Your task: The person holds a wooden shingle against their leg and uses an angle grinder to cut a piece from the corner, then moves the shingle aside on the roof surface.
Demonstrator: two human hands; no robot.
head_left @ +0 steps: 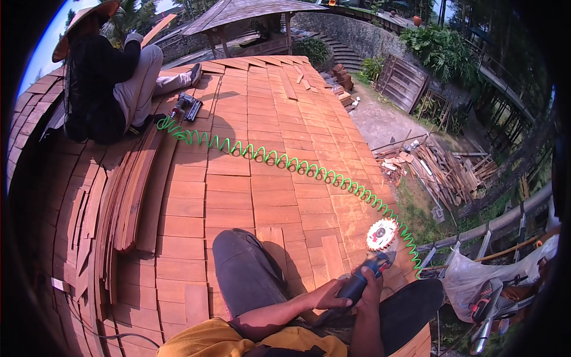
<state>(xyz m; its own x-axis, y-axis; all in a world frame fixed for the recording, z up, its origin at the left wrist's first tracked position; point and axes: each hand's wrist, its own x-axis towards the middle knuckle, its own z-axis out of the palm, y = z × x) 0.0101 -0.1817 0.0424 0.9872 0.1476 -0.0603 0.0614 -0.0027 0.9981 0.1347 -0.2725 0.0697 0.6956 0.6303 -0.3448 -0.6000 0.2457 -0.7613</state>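
Observation:
Both my hands are on a dark blue angle grinder (354,287) fitted with a toothed circular blade (389,238). My right hand (371,289) wraps round its body close to the head. The fingers of my left hand (329,296) close on the rear of the body. The blade is raised over the roof's right edge, pointing away from me. Wooden shingles (229,189) cover the slope beneath, and one loose shingle (334,256) lies just left of the tool. My bent knees are on either side of the grinder.
A green coiled air hose (279,160) crosses the roof to a nail gun (187,107). At the upper left sits a co-worker (98,77) in a straw hat, holding a shingle (159,28). Stacked shingles (132,196) lie left. Beyond the right edge are scrap wood (443,169) and a metal railing (505,220).

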